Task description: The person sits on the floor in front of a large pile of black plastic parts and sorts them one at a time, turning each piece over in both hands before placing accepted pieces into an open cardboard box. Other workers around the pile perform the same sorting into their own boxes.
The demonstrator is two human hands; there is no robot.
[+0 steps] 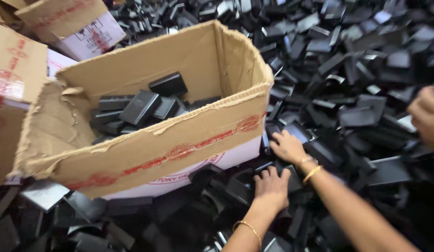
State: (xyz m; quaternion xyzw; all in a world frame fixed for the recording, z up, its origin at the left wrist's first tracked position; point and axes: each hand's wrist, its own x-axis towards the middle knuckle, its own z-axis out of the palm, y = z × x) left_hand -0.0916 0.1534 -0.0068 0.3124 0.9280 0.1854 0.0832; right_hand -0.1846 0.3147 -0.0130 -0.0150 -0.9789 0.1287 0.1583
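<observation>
A deep pile of flat black plastic pieces (347, 88) covers the floor. My left hand (271, 186) lies palm down on the pile just below the box's near right corner, fingers spread over the pieces and holding nothing. My right hand (288, 147) is a little farther out, right beside that corner, with its fingers curled around a black plastic piece (298, 131). Gold bangles circle both wrists. The open cardboard box (179, 144) with red tape stands left of my hands and holds several of the same black pieces (140, 107).
Another person's hand (427, 116) shows at the right edge above the pile. More cardboard boxes (16, 70) stand at the upper left. Black pieces also lie around the box's base and along the bottom left.
</observation>
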